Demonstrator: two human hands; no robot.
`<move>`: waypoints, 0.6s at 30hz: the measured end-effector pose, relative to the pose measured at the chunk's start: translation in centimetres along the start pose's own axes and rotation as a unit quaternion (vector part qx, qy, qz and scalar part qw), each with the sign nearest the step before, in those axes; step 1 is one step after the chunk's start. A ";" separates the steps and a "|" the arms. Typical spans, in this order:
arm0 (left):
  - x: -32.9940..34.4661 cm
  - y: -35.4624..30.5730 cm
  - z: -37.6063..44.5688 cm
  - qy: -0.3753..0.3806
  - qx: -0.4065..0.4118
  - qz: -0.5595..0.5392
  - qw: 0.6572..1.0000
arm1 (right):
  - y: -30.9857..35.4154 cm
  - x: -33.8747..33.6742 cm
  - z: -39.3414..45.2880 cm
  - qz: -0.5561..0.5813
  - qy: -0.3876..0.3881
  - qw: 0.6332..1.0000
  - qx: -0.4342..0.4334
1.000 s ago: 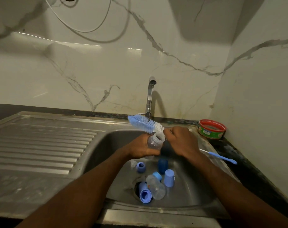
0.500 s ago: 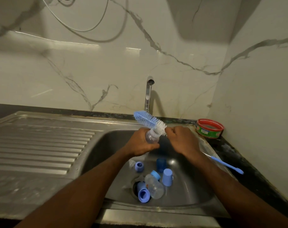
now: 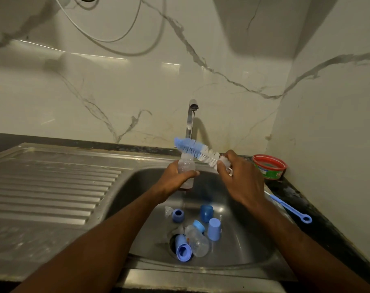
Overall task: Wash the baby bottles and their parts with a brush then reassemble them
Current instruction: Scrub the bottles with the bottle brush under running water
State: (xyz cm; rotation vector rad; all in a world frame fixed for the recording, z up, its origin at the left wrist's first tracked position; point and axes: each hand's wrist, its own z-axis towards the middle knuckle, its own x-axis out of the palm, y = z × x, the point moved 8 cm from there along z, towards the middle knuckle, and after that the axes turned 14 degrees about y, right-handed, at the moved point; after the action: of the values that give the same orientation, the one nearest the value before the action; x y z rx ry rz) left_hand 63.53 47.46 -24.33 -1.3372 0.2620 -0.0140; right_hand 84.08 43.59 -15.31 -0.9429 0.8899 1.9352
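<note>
My left hand [image 3: 176,180] grips a clear baby bottle [image 3: 186,166] upright over the sink [image 3: 251,248]. My right hand [image 3: 241,178] holds a blue and white bottle brush [image 3: 197,150] near its bristle base; the bristles lie across the bottle's mouth, outside it. The brush's blue handle [image 3: 292,210] sticks out to the right behind my wrist. In the basin lie a second clear bottle [image 3: 197,242] with a blue collar, a blue cap on its side [image 3: 183,249], an upturned light blue cap [image 3: 214,229], a darker blue cap [image 3: 206,212], a blue ring [image 3: 177,215] and a clear teat [image 3: 168,211].
A chrome tap [image 3: 191,119] stands behind the sink, right behind the brush. A red-rimmed green tub [image 3: 269,167] sits on the dark counter at the right corner. The ribbed steel drainboard [image 3: 52,187] stretches to the left. The marble wall closes the right side.
Both hands have risen a little. The bottle has turned from tilted to upright, and the brush has slid left so its bristles lie across the bottle's mouth.
</note>
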 end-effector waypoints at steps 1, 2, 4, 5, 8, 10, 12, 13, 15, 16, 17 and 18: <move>0.1 -0.5 -0.2 0.007 0.011 0.008 1.000 | 0.2 0.0 -0.1 0.008 0.001 1.000 -0.029; 0.4 -0.8 -0.3 0.019 0.019 0.011 1.000 | 0.6 0.0 -0.2 0.019 0.002 0.998 -0.064; 1.5 -1.4 -0.4 0.060 0.031 0.007 0.998 | 2.1 0.2 -0.4 0.023 0.012 0.991 -0.132; 2.0 -1.2 -0.3 0.081 0.026 0.011 0.996 | 3.0 0.5 -0.5 0.008 0.020 0.987 -0.157; 2.4 -1.0 -0.4 0.093 0.008 0.002 0.996 | 4.1 0.8 -0.4 -0.056 0.027 0.983 -0.173; 1.9 -0.7 -0.6 0.078 -0.010 -0.033 0.996 | 3.1 0.5 0.0 -0.055 0.031 0.986 -0.154; 1.5 -0.7 -1.1 0.075 -0.017 -0.045 0.996 | 1.8 0.3 0.0 -0.034 0.036 0.988 -0.149; 1.7 -0.7 -1.3 0.085 -0.017 -0.043 0.995 | 1.4 0.4 -0.1 -0.029 0.037 0.987 -0.152; 2.4 -0.8 -1.2 0.107 -0.014 -0.054 0.993 | 0.9 0.5 -0.2 -0.022 0.033 0.988 -0.149; 2.7 -0.7 -1.1 0.110 -0.016 -0.066 0.992 | 0.8 0.6 -0.1 -0.019 0.033 0.990 -0.138; 2.8 -0.8 -1.1 0.105 -0.018 -0.072 0.992 | 0.8 0.7 0.1 -0.014 0.034 0.992 -0.124; 2.8 -0.7 -1.0 0.095 -0.018 -0.062 0.993 | 1.1 0.9 0.1 -0.010 0.035 0.993 -0.116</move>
State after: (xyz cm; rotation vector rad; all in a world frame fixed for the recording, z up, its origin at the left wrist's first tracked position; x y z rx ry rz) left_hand 66.16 45.87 -24.32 -1.3878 0.3411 -0.2436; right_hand 82.69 43.53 -15.74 -1.1565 0.7012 2.0290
